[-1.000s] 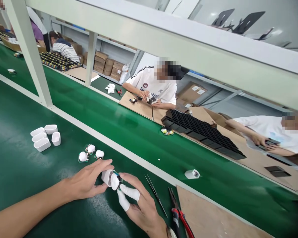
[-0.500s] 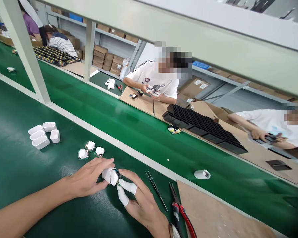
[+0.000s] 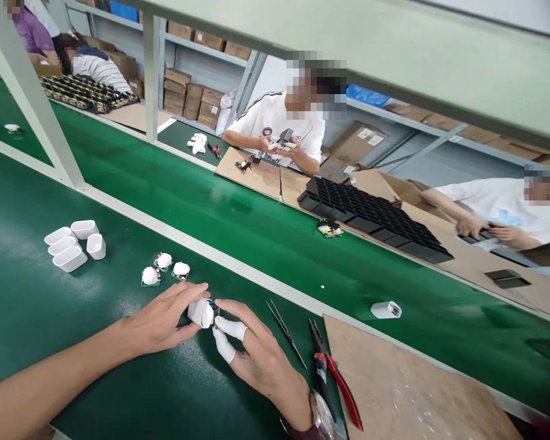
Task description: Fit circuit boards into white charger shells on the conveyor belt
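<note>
My left hand (image 3: 172, 318) is closed round a white plastic housing (image 3: 196, 313) that lies on its side, its mouth facing right. My right hand (image 3: 252, 348), with white finger cots on two fingers, grips a small circuit board (image 3: 214, 310) with a white-padded part at the housing's mouth. The board looks partly inside the housing; how deep is hidden. Beyond my left hand sit three more circuit boards (image 3: 150, 276) topped with white pads. Several empty white housings (image 3: 70, 259) stand grouped farther left.
Tweezers (image 3: 286, 333) and red-handled pliers (image 3: 332, 373) lie right of my right hand, beside a brown board (image 3: 394, 379). A green conveyor belt (image 3: 256, 238) carries a white housing (image 3: 385, 310). Across it, co-workers handle parts near stacked black cases (image 3: 371, 217). A frame post (image 3: 36, 104) rises at left.
The circuit board seems slightly farther into the housing. My view has tilted a little, shifting the scene upward. Items on the belt have moved right.
</note>
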`<action>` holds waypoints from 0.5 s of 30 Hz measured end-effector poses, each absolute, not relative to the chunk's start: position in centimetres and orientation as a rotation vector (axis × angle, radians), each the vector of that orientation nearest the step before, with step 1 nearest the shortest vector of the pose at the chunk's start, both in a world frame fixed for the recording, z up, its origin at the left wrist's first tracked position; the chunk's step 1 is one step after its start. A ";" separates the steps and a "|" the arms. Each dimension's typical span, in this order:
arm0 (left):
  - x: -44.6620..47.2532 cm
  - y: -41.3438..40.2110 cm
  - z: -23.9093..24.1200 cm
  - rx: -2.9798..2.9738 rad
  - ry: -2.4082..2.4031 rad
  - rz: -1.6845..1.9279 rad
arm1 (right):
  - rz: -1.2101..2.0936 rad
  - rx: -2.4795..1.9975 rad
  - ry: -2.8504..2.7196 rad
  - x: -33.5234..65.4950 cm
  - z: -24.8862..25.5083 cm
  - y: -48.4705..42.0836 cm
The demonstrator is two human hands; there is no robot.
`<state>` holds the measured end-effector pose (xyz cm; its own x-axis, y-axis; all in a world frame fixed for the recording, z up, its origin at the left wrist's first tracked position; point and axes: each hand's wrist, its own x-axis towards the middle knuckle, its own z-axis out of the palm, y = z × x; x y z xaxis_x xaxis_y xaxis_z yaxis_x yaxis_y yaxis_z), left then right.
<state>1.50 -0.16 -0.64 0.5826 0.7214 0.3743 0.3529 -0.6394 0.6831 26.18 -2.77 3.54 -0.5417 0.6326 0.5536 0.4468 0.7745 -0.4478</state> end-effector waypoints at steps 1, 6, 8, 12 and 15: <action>1.5 -0.2 -0.7 2.252 0.852 0.871 | 0.322 -0.797 -2.235 26.1 3.5 -2.7; 1.6 -0.3 -0.8 2.182 0.852 0.772 | 0.302 -0.833 -2.256 25.9 3.0 -2.8; 1.6 -0.4 -1.0 2.141 0.857 0.693 | 0.329 -0.857 -2.273 25.8 3.0 -2.9; 1.6 -0.7 -1.4 2.070 0.893 0.580 | 0.332 -0.938 -2.379 25.8 3.5 -3.2; 1.5 -0.7 -1.6 2.040 0.925 0.545 | 0.305 -0.988 -2.481 25.6 3.9 -3.1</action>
<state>1.46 -0.67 -1.57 0.6379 0.7684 0.0516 0.4176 -0.4014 0.8151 25.64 -3.14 3.91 -0.6424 0.6940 0.3252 0.5944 0.7190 -0.3602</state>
